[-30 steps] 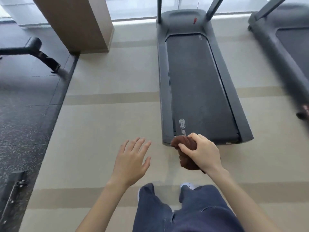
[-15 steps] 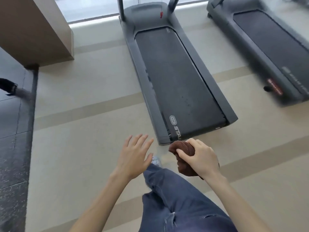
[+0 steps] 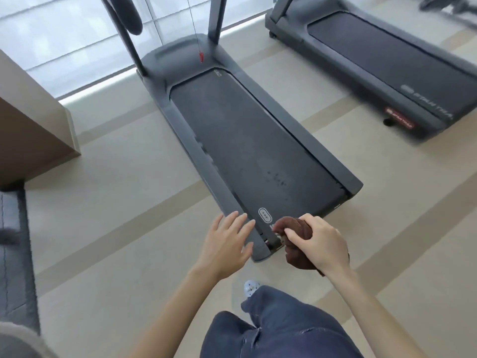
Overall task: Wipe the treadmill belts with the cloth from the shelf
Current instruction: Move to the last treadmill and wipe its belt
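A grey treadmill lies ahead of me, its dark belt (image 3: 247, 140) running from the motor hood down to the near end, with a few small marks near the rear. My right hand (image 3: 318, 244) is closed around a bunched brown cloth (image 3: 294, 226) just over the belt's near end. My left hand (image 3: 227, 241) hovers beside it with fingers spread, over the treadmill's left side rail (image 3: 206, 161), holding nothing. A second treadmill with its own dark belt (image 3: 382, 52) stands at the upper right.
A brown column (image 3: 31, 130) stands at the left, with dark rubber flooring (image 3: 15, 244) beyond it. Windows run along the far wall. A red safety clip (image 3: 201, 57) hangs over the hood. My leg in blue jeans (image 3: 278, 329) steps onto beige floor.
I have stepped closer and the view has swung left, so the treadmill looks larger. Both hands have risen over its near end, the right still holding the cloth.
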`<action>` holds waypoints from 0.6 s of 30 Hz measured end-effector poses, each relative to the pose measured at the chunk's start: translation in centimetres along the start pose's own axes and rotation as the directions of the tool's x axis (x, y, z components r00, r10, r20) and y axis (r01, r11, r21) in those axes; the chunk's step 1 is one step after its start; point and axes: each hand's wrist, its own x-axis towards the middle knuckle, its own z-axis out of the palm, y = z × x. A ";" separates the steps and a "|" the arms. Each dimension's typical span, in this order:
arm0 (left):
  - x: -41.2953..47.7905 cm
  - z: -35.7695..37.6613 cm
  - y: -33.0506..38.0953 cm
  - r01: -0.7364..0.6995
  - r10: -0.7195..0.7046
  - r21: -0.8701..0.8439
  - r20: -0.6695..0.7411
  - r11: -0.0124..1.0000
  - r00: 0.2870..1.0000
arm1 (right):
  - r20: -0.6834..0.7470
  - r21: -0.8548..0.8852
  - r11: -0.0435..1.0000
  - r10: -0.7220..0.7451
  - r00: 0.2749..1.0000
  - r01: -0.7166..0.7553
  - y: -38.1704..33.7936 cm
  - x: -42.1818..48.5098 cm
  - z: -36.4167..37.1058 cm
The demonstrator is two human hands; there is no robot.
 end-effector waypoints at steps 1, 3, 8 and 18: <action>1.4 -0.2 -0.2 -0.045 0.045 0.003 -0.009 0.999 0.999 | -0.012 -0.021 1.000 0.009 1.000 -0.009 0.0 0.6 -0.3; 3.8 -0.6 -0.6 -0.138 0.138 0.010 -0.002 0.990 0.990 | -0.046 -0.050 0.997 0.052 0.998 -0.054 0.2 1.2 -0.8; 9.2 -0.3 -2.3 -0.295 0.295 0.003 0.039 0.955 0.955 | -0.091 -0.048 0.974 0.216 0.972 -0.221 0.2 1.9 -0.1; 15.4 1.1 -11.7 -0.598 0.596 0.055 0.049 0.800 0.802 | -0.211 0.159 0.840 0.542 0.813 -0.519 -6.6 3.9 7.6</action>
